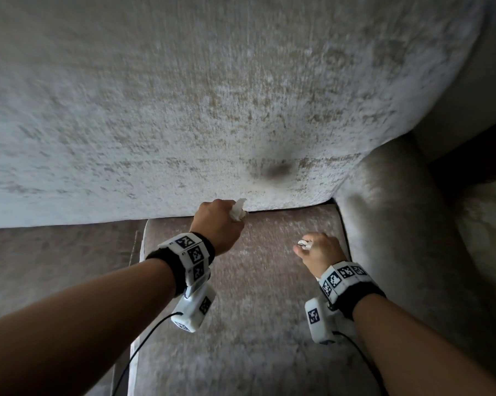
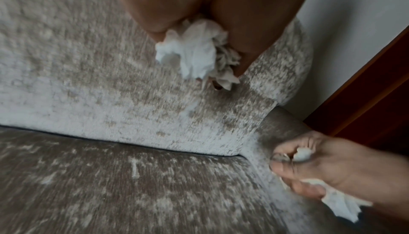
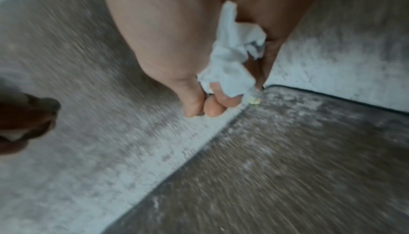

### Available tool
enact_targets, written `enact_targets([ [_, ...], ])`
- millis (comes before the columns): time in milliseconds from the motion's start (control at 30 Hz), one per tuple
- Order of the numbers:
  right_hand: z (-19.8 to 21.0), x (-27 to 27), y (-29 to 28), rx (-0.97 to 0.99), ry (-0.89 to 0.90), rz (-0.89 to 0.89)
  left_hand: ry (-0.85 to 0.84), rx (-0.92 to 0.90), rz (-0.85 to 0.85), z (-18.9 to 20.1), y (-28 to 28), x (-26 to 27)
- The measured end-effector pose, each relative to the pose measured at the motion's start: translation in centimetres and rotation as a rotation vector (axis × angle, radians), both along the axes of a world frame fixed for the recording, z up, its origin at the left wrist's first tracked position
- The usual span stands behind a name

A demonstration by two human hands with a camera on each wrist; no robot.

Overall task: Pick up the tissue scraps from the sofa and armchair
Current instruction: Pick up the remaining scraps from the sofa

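Note:
My left hand [image 1: 221, 221] hovers over the back of the seat cushion [image 1: 255, 310] and grips a wad of white tissue scraps [image 1: 239, 210]; the left wrist view shows the crumpled wad [image 2: 194, 50] sticking out of the curled fingers. My right hand [image 1: 318, 250] is lower and to the right, near the armrest [image 1: 398, 224], and grips tissue scraps [image 1: 304, 243] too. In the right wrist view the white tissue [image 3: 232, 57] is bunched between thumb and curled fingers. The right hand [image 2: 327, 167] also shows in the left wrist view, with a tissue piece [image 2: 340, 204] hanging from it.
A big beige back cushion [image 1: 212, 95] fills the upper view, with a dark dimple [image 1: 278, 170]. A second seat cushion [image 1: 55, 267] lies left of a seam. Dark wooden furniture [image 2: 365, 101] and a white wall [image 2: 354, 10] stand beyond the armrest. A tiny yellowish crumb [image 3: 254, 100] sits at the cushion seam.

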State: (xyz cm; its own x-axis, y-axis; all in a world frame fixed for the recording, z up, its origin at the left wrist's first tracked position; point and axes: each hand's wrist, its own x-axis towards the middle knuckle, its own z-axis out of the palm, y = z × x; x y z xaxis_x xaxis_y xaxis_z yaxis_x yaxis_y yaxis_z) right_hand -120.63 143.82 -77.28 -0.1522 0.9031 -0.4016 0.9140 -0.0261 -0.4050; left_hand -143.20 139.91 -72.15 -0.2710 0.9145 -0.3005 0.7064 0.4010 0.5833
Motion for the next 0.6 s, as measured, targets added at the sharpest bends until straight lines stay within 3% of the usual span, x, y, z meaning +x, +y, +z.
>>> enact_targets([
  [133, 7.4, 0.4, -1.2, 0.076, 0.075, -0.041, 0.005, 0.013, -0.060, 5.3, -1.1, 1.1],
  [300, 19.1, 1.5, -5.1, 0.178, 0.143, -0.141, -0.041, 0.105, -0.161, 14.8, -2.4, 2.8],
  [500, 37.0, 4.8, -14.8, 0.398, 0.170, -0.394, -0.110, 0.286, -0.416, 29.6, -6.4, 6.4],
  [600, 46.4, 7.3, -21.7, 0.533, 0.094, -0.498, -0.109, 0.399, -0.570, 38.4, -9.6, 9.2],
])
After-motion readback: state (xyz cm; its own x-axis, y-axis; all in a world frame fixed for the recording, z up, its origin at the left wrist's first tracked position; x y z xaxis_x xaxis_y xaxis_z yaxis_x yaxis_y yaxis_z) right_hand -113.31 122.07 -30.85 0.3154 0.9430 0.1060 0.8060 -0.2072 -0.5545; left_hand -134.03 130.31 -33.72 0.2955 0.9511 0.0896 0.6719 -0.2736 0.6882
